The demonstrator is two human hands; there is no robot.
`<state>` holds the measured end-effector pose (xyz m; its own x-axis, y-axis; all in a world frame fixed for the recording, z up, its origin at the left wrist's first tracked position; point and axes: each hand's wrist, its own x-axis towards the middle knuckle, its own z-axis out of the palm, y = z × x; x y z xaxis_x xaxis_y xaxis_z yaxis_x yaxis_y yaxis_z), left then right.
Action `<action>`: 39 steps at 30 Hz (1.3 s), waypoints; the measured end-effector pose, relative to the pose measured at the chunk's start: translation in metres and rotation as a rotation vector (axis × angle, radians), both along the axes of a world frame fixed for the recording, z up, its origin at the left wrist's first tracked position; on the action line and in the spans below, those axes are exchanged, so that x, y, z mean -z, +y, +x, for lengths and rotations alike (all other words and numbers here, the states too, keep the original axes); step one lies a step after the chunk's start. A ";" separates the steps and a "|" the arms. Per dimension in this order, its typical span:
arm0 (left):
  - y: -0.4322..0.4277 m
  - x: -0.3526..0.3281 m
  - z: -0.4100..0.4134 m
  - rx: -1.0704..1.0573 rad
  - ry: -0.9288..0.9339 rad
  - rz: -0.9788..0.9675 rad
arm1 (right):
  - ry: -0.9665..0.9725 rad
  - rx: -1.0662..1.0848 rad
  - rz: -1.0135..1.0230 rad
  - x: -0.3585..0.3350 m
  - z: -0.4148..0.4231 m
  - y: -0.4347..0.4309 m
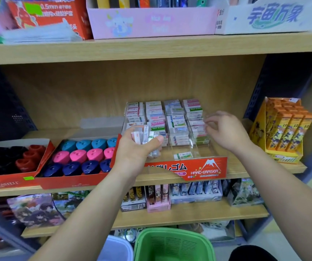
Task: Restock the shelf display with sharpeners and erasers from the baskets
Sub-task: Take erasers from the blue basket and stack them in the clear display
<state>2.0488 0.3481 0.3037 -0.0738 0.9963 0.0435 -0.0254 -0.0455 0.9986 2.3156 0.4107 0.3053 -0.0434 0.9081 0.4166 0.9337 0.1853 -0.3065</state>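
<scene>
A small bunch of erasers (147, 135) is held in the left hand (136, 147), with the thumb pressed over the front of them. The bunch is held just over the left front part of the clear tray (204, 169), which has a red front and is set on the middle shelf (255, 171). The back of the tray is filled with rows of stacked erasers (174, 113). One lone eraser (182, 155) is laid flat near the front of the tray.

The right hand (226, 131) is seen by the right row of stacks. Its fingers (210, 121) are bent and blurred, so it cannot be told if anything is pinched or if the stacks are touched.

To the left of the tray, a red box (72, 182) is packed with sharpeners (79, 154) in teal, pink and dark blue rows. More of them, red and black, are kept in a second red box (0, 182) further left. An orange box (283, 132) is stood at the right end of the shelf.

Down low, a green basket (174, 243) is seen, with a pale basket (117, 249) just beside it on the left.
</scene>
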 end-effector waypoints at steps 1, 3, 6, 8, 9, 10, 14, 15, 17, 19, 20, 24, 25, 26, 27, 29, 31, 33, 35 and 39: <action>-0.001 -0.001 0.001 0.016 -0.020 -0.004 | 0.033 0.011 0.042 0.000 -0.003 -0.004; -0.003 -0.003 0.003 0.051 -0.057 -0.012 | 0.154 -0.047 0.084 -0.004 -0.017 -0.018; -0.008 -0.006 0.009 0.102 -0.117 -0.025 | 0.527 -0.355 -0.098 -0.010 -0.058 -0.048; -0.012 -0.007 0.010 0.128 -0.152 -0.031 | 0.693 -0.510 -0.198 -0.008 -0.079 -0.060; -0.014 -0.008 0.010 0.142 -0.167 -0.029 | 0.735 -0.547 -0.210 -0.006 -0.086 -0.063; -0.016 -0.009 0.008 0.150 -0.182 -0.025 | 0.762 -0.560 -0.208 -0.004 -0.090 -0.064; -0.022 -0.011 0.002 0.167 -0.217 -0.014 | 0.881 -0.556 -0.262 -0.002 -0.095 -0.067; -0.023 -0.011 0.002 0.168 -0.225 -0.013 | 0.923 -0.551 -0.292 -0.002 -0.096 -0.069; -0.024 -0.010 0.000 0.151 -0.221 -0.012 | 0.975 -0.543 -0.332 -0.002 -0.097 -0.070; -0.023 -0.008 -0.002 0.109 -0.183 -0.010 | 1.009 -0.553 -0.351 -0.002 -0.097 -0.071; -0.023 -0.006 -0.004 0.082 -0.153 -0.009 | 1.027 -0.558 -0.360 -0.002 -0.096 -0.073; -0.024 0.003 -0.017 0.039 -0.012 -0.004 | 1.075 -0.504 -0.429 0.002 -0.090 -0.078; -0.025 0.005 -0.020 0.017 0.000 -0.017 | 1.062 -0.472 -0.422 0.004 -0.087 -0.077; -0.026 0.006 -0.023 -0.005 -0.002 -0.032 | 1.044 -0.433 -0.401 0.006 -0.084 -0.076; -0.027 0.007 -0.025 -0.017 -0.007 -0.042 | 1.024 -0.386 -0.373 0.007 -0.081 -0.075; -0.028 0.007 -0.030 -0.025 0.001 -0.054 | 0.981 -0.280 -0.315 0.008 -0.073 -0.071; -0.028 0.006 -0.033 -0.032 0.010 -0.058 | 0.978 -0.214 -0.265 0.005 -0.065 -0.068; -0.027 0.004 -0.034 -0.041 0.024 -0.058 | 1.047 -0.205 -0.243 0.000 -0.058 -0.066; -0.027 0.003 -0.035 -0.041 0.058 -0.048 | 1.074 -0.182 -0.222 -0.005 -0.053 -0.062; -0.025 -0.001 -0.034 -0.042 0.092 -0.034 | 0.809 -0.123 -0.203 -0.008 -0.045 -0.050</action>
